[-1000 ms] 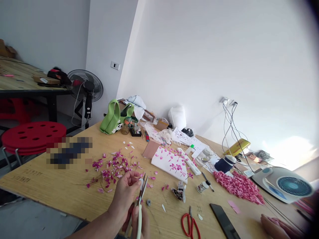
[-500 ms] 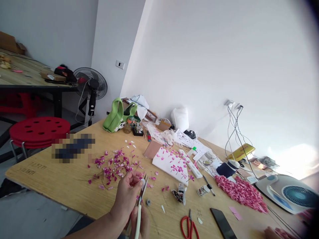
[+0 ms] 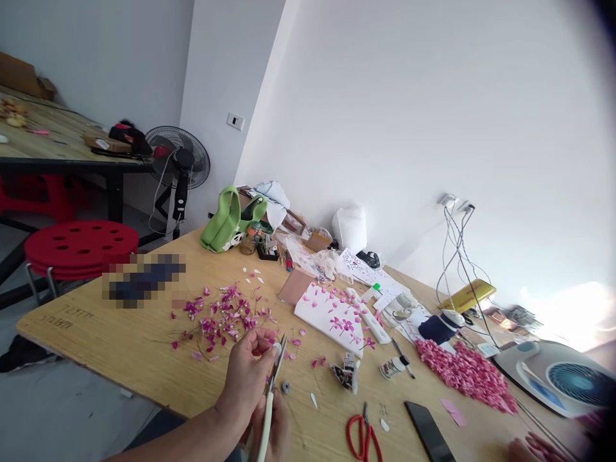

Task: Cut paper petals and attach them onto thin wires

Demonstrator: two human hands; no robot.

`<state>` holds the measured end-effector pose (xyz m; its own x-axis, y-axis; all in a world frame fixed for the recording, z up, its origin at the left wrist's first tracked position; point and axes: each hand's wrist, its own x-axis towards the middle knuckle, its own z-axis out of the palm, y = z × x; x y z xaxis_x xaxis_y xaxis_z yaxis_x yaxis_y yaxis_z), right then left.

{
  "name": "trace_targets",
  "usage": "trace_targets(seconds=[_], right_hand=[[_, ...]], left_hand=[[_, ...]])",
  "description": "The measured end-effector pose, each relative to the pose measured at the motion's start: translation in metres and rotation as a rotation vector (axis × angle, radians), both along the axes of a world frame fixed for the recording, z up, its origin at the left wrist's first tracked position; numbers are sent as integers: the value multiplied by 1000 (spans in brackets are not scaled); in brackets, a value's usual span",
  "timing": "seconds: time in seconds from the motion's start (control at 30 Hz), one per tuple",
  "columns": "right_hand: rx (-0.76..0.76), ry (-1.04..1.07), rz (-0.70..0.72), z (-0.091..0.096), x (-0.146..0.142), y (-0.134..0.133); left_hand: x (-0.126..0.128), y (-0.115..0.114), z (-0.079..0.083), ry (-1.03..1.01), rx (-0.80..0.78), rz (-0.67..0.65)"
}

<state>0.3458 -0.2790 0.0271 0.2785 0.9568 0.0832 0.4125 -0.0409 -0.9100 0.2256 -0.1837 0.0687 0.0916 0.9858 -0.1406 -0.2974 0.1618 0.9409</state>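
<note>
My left hand (image 3: 245,375) pinches a small white petal-like piece (image 3: 276,350) at its fingertips, low in the middle of the view. My right hand (image 3: 274,428), partly cut off by the bottom edge, grips white-handled scissors (image 3: 270,391) whose blades meet the white piece. Just beyond my hands, many small magenta flowers (image 3: 219,317) lie scattered on the wooden table (image 3: 120,340). A white foam block (image 3: 332,314) stuck with pink flowers lies farther right.
Red scissors (image 3: 362,436), a black phone (image 3: 428,430), a small bottle (image 3: 392,367) and a heap of pink petals (image 3: 464,373) lie to the right. A desk fan (image 3: 561,378), green bag (image 3: 226,221) and red stools (image 3: 79,247) surround. Another person's hand (image 3: 539,446) shows at bottom right.
The view has swung slightly left and up, so the table shifted right in frame. My hands keep the same hold on the scissors and white piece.
</note>
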Motion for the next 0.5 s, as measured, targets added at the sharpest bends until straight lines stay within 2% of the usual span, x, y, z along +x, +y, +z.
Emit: trace_targets(seconds=[0.13, 0.2, 0.27, 0.43, 0.5], right_hand=[[-44, 18, -3, -18, -38, 21], [-68, 44, 3, -20, -43, 25], [-59, 54, 8, -15, -31, 21], [37, 72, -53, 3, 20, -4], [58, 87, -74, 6, 28, -11]], left_hand=[[1, 0, -5, -19, 3, -8], [1, -1, -4, -23, -2, -4], [1, -1, -2, -16, -14, 4], [1, -2, 3, -22, -35, 22], [1, -2, 2, -20, -35, 20]])
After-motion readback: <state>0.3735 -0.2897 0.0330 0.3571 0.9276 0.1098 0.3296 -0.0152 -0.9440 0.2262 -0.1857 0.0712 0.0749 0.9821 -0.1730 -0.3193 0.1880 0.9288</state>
